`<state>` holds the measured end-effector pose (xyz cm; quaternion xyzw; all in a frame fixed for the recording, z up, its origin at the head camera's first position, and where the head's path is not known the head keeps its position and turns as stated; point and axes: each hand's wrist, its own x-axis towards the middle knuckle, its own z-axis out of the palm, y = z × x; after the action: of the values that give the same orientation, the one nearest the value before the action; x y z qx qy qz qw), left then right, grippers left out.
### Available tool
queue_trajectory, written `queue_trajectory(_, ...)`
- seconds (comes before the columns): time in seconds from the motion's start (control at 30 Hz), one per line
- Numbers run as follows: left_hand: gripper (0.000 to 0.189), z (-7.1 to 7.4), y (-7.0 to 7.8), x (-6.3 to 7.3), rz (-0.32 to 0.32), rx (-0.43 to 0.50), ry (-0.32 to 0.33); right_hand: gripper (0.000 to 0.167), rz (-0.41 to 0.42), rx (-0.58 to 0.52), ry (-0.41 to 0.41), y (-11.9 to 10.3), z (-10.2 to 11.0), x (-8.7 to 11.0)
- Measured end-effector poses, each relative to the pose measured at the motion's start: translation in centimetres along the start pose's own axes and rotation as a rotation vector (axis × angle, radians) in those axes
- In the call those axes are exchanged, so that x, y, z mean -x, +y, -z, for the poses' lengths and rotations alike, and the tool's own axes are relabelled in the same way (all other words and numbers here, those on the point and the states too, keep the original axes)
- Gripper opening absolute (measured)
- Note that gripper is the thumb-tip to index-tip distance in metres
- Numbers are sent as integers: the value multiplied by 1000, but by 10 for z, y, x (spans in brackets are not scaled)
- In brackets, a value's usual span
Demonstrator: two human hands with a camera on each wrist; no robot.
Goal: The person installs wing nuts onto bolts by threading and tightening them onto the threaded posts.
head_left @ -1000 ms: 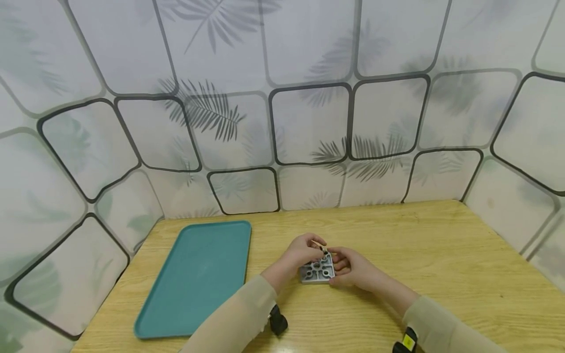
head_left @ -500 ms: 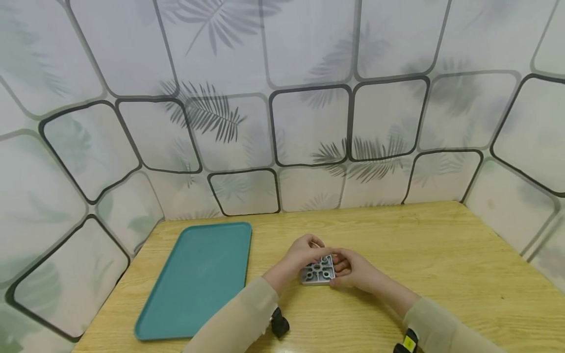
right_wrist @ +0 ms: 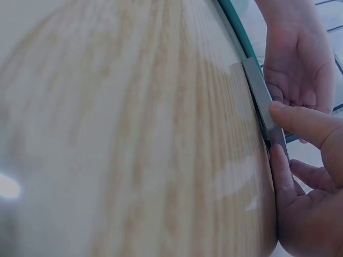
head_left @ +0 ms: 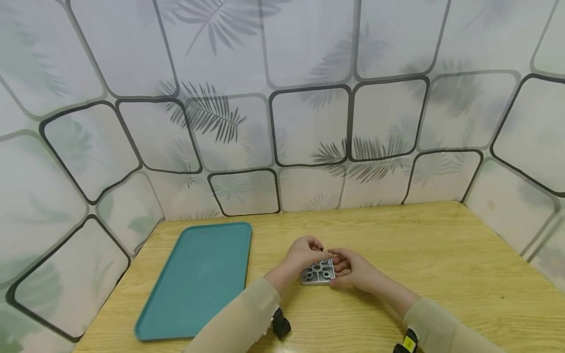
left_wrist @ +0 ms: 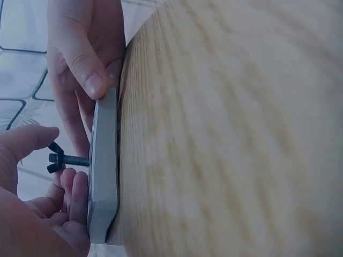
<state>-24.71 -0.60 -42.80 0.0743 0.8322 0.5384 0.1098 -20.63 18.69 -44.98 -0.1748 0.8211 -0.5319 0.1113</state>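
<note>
Metal plate (head_left: pixel 317 275), grey, recessed: is lying on the counter (head_left: pixel 419 245). Bolt (left_wrist: pixel 77 160), threaded: is projecting from the plate's upper face. Wing nut (left_wrist: pixel 60 159), black: is sitting on the bolt, apart from the plate. Left hand (head_left: pixel 302 255): is pinching the wing nut above the plate. Right hand (head_left: pixel 356 270): is gripping the plate's right side. Tray (head_left: pixel 198 284), teal: is lying left of the plate.

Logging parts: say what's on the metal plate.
A bolt with a wing nut stands on the metal plate; in the head view, the left hand hides part of its top.
</note>
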Motion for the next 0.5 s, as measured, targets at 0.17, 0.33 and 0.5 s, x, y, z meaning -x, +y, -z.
queue_trajectory(0.17,17,0,-1,0,5,2,-5,84,8,-8,1,2,-1,-1)
queue_trajectory(0.33,16,0,-2,-1,5,11,-9,84,25,-19,-1,3,-1,-1)
queue_trajectory(0.5,14,0,-3,-2,-6,16,-9,84,27,-20,-4,2,0,-1)
